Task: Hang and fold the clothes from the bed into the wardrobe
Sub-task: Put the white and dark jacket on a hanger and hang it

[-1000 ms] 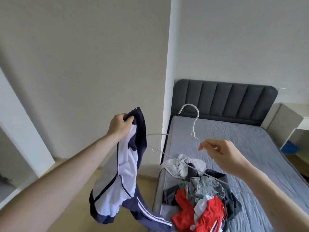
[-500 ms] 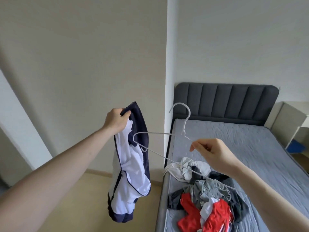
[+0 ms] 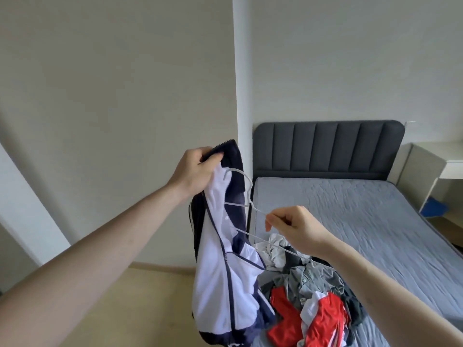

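My left hand [image 3: 194, 172] grips the collar of a navy and white zip jacket [image 3: 220, 279], which hangs down in the air beside the bed. My right hand [image 3: 292, 227] pinches a thin white wire hanger [image 3: 240, 202] by its arm. The hanger's hook and left end lie against the jacket's open neck. On the near corner of the grey bed [image 3: 350, 214] lies a pile of clothes [image 3: 310, 296]: white, grey, dark and red garments.
A dark padded headboard [image 3: 325, 149] stands at the bed's far end. A white bedside unit [image 3: 436, 171] with something blue [image 3: 433, 211] under it is at the right. A white wall corner [image 3: 241, 96] rises left of the bed. Wooden floor [image 3: 130, 309] lies below the jacket.
My right hand has carried the hanger leftward to the jacket, so its hook now overlaps the neck opening. The jacket has swung and hangs straighter under my left hand.
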